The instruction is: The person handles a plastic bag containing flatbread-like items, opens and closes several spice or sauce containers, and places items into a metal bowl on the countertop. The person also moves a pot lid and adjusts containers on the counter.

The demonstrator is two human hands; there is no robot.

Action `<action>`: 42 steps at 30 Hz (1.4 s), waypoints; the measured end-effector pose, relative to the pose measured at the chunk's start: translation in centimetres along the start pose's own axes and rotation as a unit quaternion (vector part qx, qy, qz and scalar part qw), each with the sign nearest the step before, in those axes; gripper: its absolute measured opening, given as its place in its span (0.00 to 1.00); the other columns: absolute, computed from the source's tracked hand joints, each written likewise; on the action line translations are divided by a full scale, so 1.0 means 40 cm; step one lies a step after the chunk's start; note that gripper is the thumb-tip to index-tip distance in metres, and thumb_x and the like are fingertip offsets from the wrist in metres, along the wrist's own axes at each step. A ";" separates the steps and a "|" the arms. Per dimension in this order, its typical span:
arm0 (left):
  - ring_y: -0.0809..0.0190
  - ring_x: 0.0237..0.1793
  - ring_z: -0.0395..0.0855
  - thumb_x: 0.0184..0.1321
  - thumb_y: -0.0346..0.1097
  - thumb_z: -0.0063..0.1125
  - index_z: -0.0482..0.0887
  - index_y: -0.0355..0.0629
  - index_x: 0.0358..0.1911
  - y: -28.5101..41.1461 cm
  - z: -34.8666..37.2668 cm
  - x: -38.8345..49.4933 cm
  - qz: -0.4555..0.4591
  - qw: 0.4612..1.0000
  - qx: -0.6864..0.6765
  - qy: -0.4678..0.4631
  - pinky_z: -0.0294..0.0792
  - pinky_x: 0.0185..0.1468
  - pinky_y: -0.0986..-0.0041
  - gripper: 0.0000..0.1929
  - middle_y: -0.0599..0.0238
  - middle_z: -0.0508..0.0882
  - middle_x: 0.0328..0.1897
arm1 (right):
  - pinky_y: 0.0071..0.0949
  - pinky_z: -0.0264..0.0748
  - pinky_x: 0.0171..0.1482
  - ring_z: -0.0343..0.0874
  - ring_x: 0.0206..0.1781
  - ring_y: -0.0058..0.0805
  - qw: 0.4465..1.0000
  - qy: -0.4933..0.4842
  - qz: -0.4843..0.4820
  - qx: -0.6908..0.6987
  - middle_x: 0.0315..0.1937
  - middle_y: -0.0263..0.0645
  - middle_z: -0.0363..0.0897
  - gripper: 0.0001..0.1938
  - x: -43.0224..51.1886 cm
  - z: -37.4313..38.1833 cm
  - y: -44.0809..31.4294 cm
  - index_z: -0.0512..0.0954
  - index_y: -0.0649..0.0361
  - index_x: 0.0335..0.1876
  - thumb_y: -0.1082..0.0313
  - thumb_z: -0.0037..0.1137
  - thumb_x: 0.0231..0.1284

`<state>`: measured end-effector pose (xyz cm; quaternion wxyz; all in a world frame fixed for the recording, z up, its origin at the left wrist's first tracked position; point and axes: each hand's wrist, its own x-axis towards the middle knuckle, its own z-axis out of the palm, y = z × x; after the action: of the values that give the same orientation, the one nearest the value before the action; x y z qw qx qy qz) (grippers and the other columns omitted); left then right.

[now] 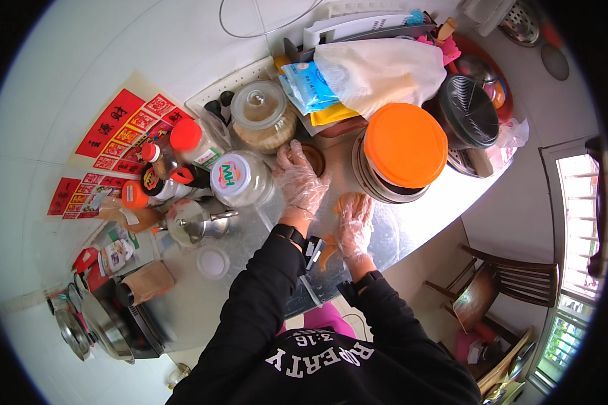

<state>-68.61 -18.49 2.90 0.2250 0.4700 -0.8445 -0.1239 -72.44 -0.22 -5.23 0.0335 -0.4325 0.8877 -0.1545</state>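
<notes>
My left hand [300,181], in a clear plastic glove, is at a small round brown dish [314,158] on the metal counter [395,223]. Its fingers lie at the dish's left side, and whether they grip it cannot be told. My right hand [355,228], gloved the same way, rests on an orange-brown lump that looks like dough [340,203], partly hidden by the fingers. Nearer to me, between my forearms, lies an irregular strip of similar stuff [327,253]. A glass jar with a white lid [240,178] stands left of my left hand.
Beyond my hands stands a lidded glass jar [263,119]. An orange-lidded container [405,146] is at the right. A metal kettle [190,223], a white lid [213,262] and a brown-filled jar [146,284] are at the left. A wooden chair [491,283] stands beyond the counter's edge.
</notes>
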 end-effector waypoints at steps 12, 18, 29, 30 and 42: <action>0.34 0.66 0.69 0.44 0.48 0.81 0.64 0.38 0.69 -0.081 -0.290 -0.270 0.089 0.994 -0.049 -0.042 0.63 0.68 0.42 0.50 0.41 0.69 0.68 | 0.51 0.56 0.80 0.48 0.83 0.68 0.993 -0.115 0.014 0.004 0.77 0.65 0.59 0.27 0.285 0.086 -0.132 0.70 0.65 0.72 0.68 0.47 0.68; 0.36 0.66 0.68 0.43 0.46 0.81 0.65 0.39 0.68 -0.152 -0.414 -0.414 0.056 0.993 -0.039 -0.097 0.63 0.68 0.45 0.49 0.42 0.69 0.69 | 0.62 0.43 0.82 0.44 0.85 0.65 0.989 -0.075 -0.057 -0.117 0.81 0.65 0.49 0.33 0.337 0.170 -0.238 0.58 0.64 0.81 0.67 0.44 0.70; 0.37 0.62 0.72 0.42 0.48 0.82 0.65 0.41 0.66 -0.068 -0.417 -0.271 0.111 0.993 -0.018 -0.039 0.66 0.64 0.45 0.48 0.45 0.70 0.67 | 0.47 0.57 0.81 0.62 0.80 0.51 0.898 -0.061 -0.435 0.027 0.76 0.55 0.66 0.34 0.267 0.106 -0.154 0.61 0.64 0.79 0.69 0.51 0.66; 0.37 0.63 0.72 0.42 0.49 0.81 0.66 0.42 0.67 -0.060 -0.399 -0.241 0.113 0.993 -0.029 -0.030 0.66 0.65 0.45 0.48 0.45 0.71 0.66 | 0.45 0.55 0.82 0.60 0.81 0.50 0.904 -0.125 -0.408 0.020 0.76 0.53 0.66 0.35 0.242 0.078 -0.157 0.62 0.60 0.79 0.67 0.54 0.65; 0.36 0.65 0.68 0.43 0.54 0.80 0.66 0.41 0.69 0.004 -0.077 -0.022 0.052 0.998 -0.005 -0.039 0.61 0.69 0.44 0.50 0.43 0.68 0.69 | 0.60 0.66 0.73 0.67 0.72 0.51 0.863 -0.390 -0.318 -0.040 0.71 0.45 0.68 0.30 -0.174 -0.140 -0.102 0.72 0.50 0.73 0.56 0.54 0.64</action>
<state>-66.80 -17.66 5.41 0.2000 0.4189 -0.8754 -0.1345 -66.09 4.22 0.81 0.3085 -0.7173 0.6218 0.0605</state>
